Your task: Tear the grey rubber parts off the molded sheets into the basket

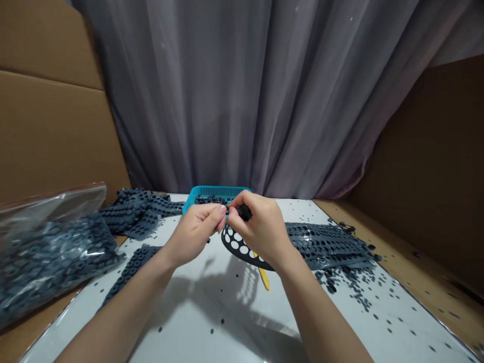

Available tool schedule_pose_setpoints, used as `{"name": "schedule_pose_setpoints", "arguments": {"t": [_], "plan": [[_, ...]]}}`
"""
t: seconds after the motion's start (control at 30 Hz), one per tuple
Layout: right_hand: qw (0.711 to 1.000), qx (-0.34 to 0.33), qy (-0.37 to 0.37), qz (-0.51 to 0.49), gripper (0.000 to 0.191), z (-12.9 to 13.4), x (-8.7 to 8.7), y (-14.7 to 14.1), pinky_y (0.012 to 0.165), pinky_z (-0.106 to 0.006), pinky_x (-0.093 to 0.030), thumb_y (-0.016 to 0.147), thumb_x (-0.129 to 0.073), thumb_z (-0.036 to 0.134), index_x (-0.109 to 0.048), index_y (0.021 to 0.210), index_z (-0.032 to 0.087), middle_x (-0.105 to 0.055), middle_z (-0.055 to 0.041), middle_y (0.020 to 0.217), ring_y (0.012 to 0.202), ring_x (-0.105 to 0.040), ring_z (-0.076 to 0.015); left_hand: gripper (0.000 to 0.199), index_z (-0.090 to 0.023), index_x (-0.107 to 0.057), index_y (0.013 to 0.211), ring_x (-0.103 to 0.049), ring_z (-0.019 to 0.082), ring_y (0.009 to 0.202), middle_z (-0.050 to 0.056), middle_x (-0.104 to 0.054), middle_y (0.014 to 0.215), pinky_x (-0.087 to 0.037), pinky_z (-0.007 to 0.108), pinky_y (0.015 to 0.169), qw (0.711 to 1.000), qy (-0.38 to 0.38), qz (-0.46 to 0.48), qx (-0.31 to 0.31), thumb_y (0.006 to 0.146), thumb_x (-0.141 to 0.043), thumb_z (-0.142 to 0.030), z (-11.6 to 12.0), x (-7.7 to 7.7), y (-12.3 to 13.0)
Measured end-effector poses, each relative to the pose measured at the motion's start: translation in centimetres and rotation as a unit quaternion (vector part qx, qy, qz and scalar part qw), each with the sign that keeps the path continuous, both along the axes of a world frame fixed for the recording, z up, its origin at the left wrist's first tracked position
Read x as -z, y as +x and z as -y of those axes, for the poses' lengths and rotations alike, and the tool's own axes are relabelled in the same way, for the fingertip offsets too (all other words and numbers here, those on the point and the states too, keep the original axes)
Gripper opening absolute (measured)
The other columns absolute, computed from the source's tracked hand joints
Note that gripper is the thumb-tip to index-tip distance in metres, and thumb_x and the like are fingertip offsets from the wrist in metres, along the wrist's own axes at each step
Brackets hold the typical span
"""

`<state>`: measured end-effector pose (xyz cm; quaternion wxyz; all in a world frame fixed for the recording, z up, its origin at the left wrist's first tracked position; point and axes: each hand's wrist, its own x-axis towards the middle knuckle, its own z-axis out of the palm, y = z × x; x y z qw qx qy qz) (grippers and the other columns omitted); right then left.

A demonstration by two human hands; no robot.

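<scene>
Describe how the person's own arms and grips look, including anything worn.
The left grip and right grip are ungloved, five-fingered human hands. The left forearm and right forearm are bare up to the frame's edge, with no sleeves in view. No rings, watch, bracelets or markings show.

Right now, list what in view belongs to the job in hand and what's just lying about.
Likely part of the job:
small black pieces in the right hand;
curved black strip with round holes;
turquoise plastic basket;
dark grey perforated sheets;
clear plastic bag of dark rings.

Seemingly just lying about:
slim yellow tool;
scattered flat dark discs.
</scene>
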<state>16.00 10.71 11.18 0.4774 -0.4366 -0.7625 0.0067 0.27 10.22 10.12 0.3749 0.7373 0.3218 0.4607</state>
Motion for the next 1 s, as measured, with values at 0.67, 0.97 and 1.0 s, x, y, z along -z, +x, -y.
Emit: {"name": "schedule_pose_setpoints", "arguments": {"t": [0.67, 0.97, 1.0], "plan": [[0.98, -0.114, -0.151, -0.057, 0.018, -0.6, -0.7, 1.5, 0.048, -0.021, -0.027, 0.078, -0.049, 0.019, -0.05, 0.06, 0.016, -0.038, 0.0057, 0.054, 0.051, -0.034, -0.0072, 0.046, -0.017, -0.043, 0.055, -0.025, 0.01, 0.048, -0.004, -0.032, 0.05, -0.019, 0.027, 0.047, 0.987, -0.107, 0.085, 0.084, 0.09, -0.032, -0.045, 0.3, -0.2, -0.1], [0.963, -0.198, -0.149, -0.103, 0.009, 1.3, -1.4, 0.6, 0.06, -0.022, -0.043, 0.075, -0.055, 0.019, -0.064, 0.076, 0.016, -0.065, -0.0003, 0.071, 0.065, -0.057, -0.0114, 0.048, -0.018, -0.042, 0.055, -0.031, 0.012, 0.051, -0.004, -0.033, 0.052, -0.025, 0.026, 0.05, 0.999, 0.008, -0.01, -0.033, 0.091, -0.029, -0.047, 0.1, 0.0, 0.1], [0.965, -0.191, -0.145, -0.105, 0.009, 1.4, -1.4, 0.4, 0.058, -0.021, -0.042, 0.075, -0.056, 0.018, -0.065, 0.075, 0.016, -0.065, 0.0, 0.07, 0.063, -0.057, -0.0109, 0.048, -0.018, -0.042, 0.055, -0.031, 0.012, 0.051, -0.004, -0.032, 0.052, -0.025, 0.026, 0.05, 0.999, 0.023, -0.02, -0.044, 0.091, -0.028, -0.046, 0.2, 0.0, 0.1]]}}
